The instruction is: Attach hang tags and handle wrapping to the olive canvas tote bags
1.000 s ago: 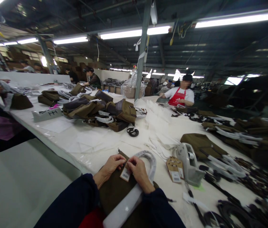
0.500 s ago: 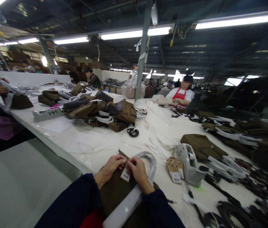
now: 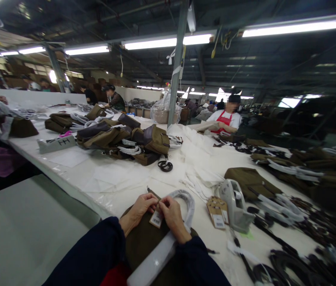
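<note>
Both hands meet over an olive-brown bag (image 3: 144, 242) that lies at the table's near edge. The fingers of my left hand (image 3: 140, 209) are pinched together at the top end of a barcoded hang tag (image 3: 156, 219). Right beside them, thumb and finger of my right hand (image 3: 172, 216) pinch at the same spot. Whatever string joins tag and bag there is too fine to make out. A handle wrapped in white film (image 3: 190, 202) arches behind my right hand and crosses the bag under that wrist. A dark strap end (image 3: 153, 192) sticks up beyond the fingertips.
Right of the bag, brown hang tags (image 3: 218, 214) lie against a grey tape dispenser (image 3: 235, 206). Dark straps (image 3: 293, 266) and another olive bag (image 3: 251, 182) lie farther right. A bag pile (image 3: 126, 139) sits ahead, near a coiled strap (image 3: 165, 165). Co-workers stand left and across.
The view has shifted slightly. My hands keep their pinch at the tag with hardly any movement. The co-worker's hands at far left have moved a little left.
</note>
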The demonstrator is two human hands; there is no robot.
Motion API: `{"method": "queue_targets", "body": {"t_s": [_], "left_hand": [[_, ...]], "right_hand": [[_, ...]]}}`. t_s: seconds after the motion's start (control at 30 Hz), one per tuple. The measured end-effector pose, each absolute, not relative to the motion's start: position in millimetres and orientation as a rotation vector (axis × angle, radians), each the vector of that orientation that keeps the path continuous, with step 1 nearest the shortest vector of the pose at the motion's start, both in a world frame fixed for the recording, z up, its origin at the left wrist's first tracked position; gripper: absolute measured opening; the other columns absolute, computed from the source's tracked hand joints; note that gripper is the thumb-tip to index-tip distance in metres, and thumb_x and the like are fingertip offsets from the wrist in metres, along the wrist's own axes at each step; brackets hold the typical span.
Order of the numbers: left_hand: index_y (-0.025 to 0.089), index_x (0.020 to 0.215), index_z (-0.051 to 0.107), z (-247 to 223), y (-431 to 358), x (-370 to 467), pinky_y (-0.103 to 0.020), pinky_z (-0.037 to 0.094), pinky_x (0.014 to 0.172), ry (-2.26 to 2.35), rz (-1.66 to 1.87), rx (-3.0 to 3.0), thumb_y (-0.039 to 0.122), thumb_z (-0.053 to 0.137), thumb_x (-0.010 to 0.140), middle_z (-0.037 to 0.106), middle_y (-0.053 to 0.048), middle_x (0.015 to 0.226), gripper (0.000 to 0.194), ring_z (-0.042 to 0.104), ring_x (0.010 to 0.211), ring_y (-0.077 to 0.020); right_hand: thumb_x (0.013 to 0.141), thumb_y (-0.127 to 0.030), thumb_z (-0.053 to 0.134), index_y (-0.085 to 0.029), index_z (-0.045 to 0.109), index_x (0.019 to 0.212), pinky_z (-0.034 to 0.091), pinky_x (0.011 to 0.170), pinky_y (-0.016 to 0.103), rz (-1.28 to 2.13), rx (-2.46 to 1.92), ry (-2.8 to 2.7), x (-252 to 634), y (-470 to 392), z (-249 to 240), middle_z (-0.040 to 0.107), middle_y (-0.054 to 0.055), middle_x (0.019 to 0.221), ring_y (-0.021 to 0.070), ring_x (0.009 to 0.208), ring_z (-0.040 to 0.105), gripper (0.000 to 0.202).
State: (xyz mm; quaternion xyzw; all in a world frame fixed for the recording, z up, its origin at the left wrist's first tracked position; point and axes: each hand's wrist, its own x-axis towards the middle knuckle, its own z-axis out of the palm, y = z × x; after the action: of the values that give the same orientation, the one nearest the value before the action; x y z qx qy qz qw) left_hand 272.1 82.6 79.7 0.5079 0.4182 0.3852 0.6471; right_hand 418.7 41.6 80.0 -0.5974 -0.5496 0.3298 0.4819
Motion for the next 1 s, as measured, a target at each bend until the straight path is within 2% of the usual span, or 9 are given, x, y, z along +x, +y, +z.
{"method": "queue_targets", "body": {"t_s": [0.17, 0.43, 0.8, 1.0], "left_hand": [[0.013, 0.071, 0.062, 82, 83, 275, -0.021, 0.043, 0.053, 0.949, 0.866, 1.158, 0.04, 0.074, 0.071, 0.059, 0.002, 0.061, 0.029, 0.053, 0.055, -0.0096], [0.013, 0.069, 0.062, 80, 84, 276, -0.022, 0.043, 0.053, 0.954, 0.856, 1.189, 0.044, 0.074, 0.072, 0.06, 0.001, 0.062, 0.033, 0.054, 0.056, -0.0104], [0.015, 0.07, 0.061, 76, 83, 275, -0.022, 0.041, 0.055, 0.961, 0.86, 1.28, 0.037, 0.073, 0.072, 0.061, 0.003, 0.062, 0.026, 0.052, 0.052, -0.0087], [0.015, 0.07, 0.06, 70, 84, 274, -0.022, 0.04, 0.054, 0.965, 0.837, 1.302, 0.04, 0.073, 0.073, 0.062, 0.003, 0.06, 0.028, 0.052, 0.05, -0.0096]], "right_hand": [[0.078, -0.025, 0.058, -0.019, 0.057, 0.069, 0.04, 0.054, 0.026, 0.78, -1.478, -1.351, 418, 41, 83, 0.058, -0.002, 0.058, 0.0149, 0.054, 0.054, 0.011], [0.08, -0.024, 0.056, -0.019, 0.056, 0.069, 0.039, 0.055, 0.026, 0.752, -1.513, -1.345, 419, 39, 86, 0.058, -0.001, 0.058, 0.0155, 0.055, 0.054, 0.011], [0.076, -0.016, 0.056, -0.019, 0.056, 0.067, 0.035, 0.055, 0.025, 0.771, -1.536, -1.429, 422, 41, 82, 0.057, -0.001, 0.056, 0.0153, 0.054, 0.052, 0.009], [0.077, -0.016, 0.056, -0.019, 0.056, 0.069, 0.037, 0.054, 0.025, 0.815, -1.493, -1.428, 423, 42, 80, 0.057, -0.002, 0.056, 0.0146, 0.055, 0.052, 0.008]]}}
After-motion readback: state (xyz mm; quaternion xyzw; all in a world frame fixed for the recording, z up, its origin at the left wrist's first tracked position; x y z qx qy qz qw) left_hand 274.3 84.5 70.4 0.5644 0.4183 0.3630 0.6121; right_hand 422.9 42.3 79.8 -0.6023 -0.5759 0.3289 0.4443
